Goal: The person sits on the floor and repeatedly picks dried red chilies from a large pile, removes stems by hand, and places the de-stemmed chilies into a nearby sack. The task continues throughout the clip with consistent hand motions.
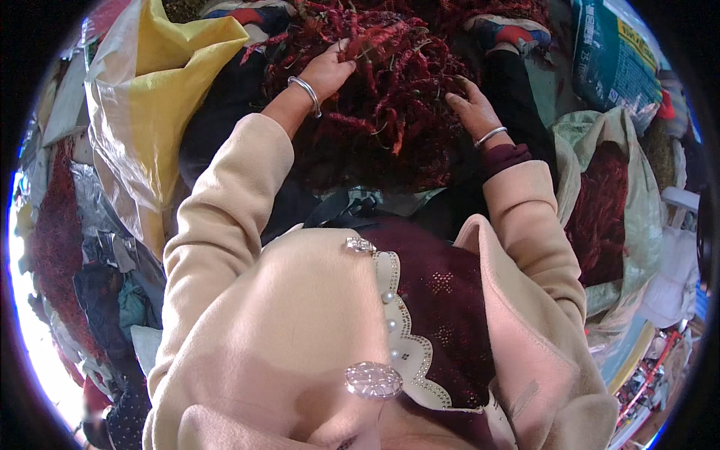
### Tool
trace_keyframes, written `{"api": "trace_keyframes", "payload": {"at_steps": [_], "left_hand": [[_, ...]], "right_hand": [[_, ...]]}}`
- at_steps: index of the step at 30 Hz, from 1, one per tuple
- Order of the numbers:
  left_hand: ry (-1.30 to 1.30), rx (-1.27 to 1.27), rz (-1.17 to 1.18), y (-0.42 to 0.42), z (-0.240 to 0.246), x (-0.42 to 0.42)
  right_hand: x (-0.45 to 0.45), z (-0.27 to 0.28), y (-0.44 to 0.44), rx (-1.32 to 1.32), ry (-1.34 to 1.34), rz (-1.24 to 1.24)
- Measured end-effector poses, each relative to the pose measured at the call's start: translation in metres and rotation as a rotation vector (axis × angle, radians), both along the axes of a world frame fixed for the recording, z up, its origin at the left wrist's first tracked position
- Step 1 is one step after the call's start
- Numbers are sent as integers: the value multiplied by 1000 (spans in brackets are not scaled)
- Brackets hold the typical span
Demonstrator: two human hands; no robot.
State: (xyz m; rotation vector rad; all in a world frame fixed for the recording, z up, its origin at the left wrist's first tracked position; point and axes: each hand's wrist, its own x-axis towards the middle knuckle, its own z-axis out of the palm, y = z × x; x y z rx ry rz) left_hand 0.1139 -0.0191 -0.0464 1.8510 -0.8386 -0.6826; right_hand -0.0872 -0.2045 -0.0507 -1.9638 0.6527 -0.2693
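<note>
Between my legs lies a large heap of dried red chili peppers (pixel 394 84), some with pale stems. At the heap's upper left is my left hand (pixel 332 70), its thumb and fingers at the chilies; whether it grips any cannot be told. My right hand (pixel 472 107) rests against the heap's right side, fingers bent, the fingertips partly hidden among the pods. Both wrists wear silver bangles. The near, lower part of the heap is in dark shadow.
A yellow and white woven sack (pixel 163 84) stands at the left. To the right, an open pale green woven sack (pixel 641 208) holds red chilies, below a teal printed bag (pixel 613 62). More red material (pixel 56 242) lies far left. My shoes flank the heap's far side.
</note>
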Motion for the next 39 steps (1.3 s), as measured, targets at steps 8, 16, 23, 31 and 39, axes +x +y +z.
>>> {"api": "trace_keyframes", "payload": {"at_steps": [8, 16, 23, 31, 39], "left_hand": [[-118, 38, 19, 12, 26, 1], [-231, -186, -11, 39, 42, -22], [-23, -32, -188, 50, 31, -77], [0, -17, -308, 46, 15, -100], [852, -73, -128, 36, 1, -116]], "right_hand": [[-38, 24, 14, 15, -76, -116], [-30, -22, 70, -41, 103, 251], [14, -65, 75, 545, 115, -44], [-22, 4, 87, 1084, 29, -132], [-33, 25, 136, 977, 45, 65]]}}
